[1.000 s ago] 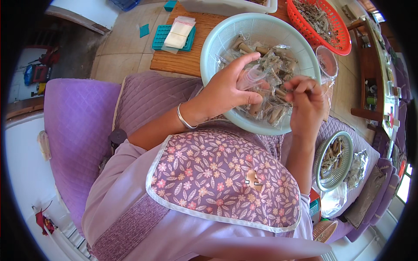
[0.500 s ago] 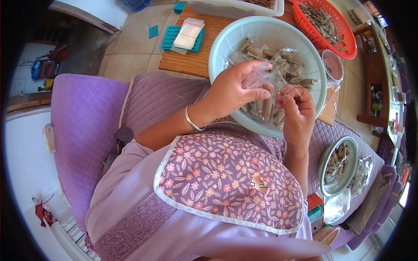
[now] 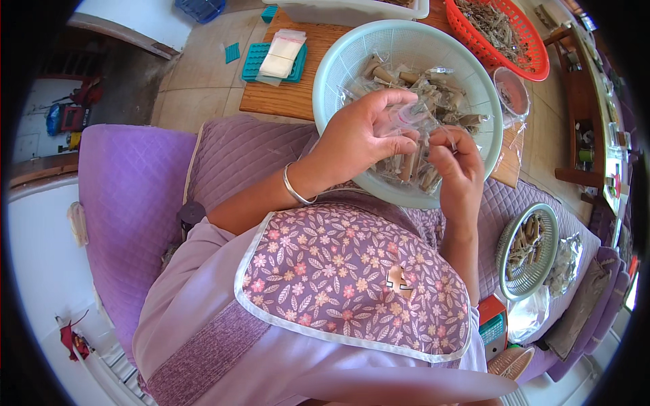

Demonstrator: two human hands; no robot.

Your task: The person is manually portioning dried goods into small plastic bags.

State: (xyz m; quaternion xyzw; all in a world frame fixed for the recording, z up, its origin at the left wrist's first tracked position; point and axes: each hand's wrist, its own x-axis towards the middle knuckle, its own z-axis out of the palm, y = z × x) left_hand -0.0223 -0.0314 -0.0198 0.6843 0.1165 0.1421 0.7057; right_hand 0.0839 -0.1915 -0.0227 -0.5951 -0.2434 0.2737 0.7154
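Over a large pale-green mesh basin, my left hand grips a small clear plastic bag between thumb and fingers. My right hand faces it from the right, its thumb and index finger pinched on a thin clear edge of the bag. Whether anything lies inside the bag cannot be made out. Below my hands, the basin holds many brownish stick-like pieces in clear wrappers; my hands cover part of them.
A wooden table bears the basin, a stack of clear bags on a teal tray, a red basket of dry pieces and a pink-rimmed cup. A smaller green basket rests on the purple quilted seat to my right.
The whole view has shifted slightly, so the basin and table appear a little further left and up. Both hands keep their hold on the bag, with the right fingers slightly shifted.
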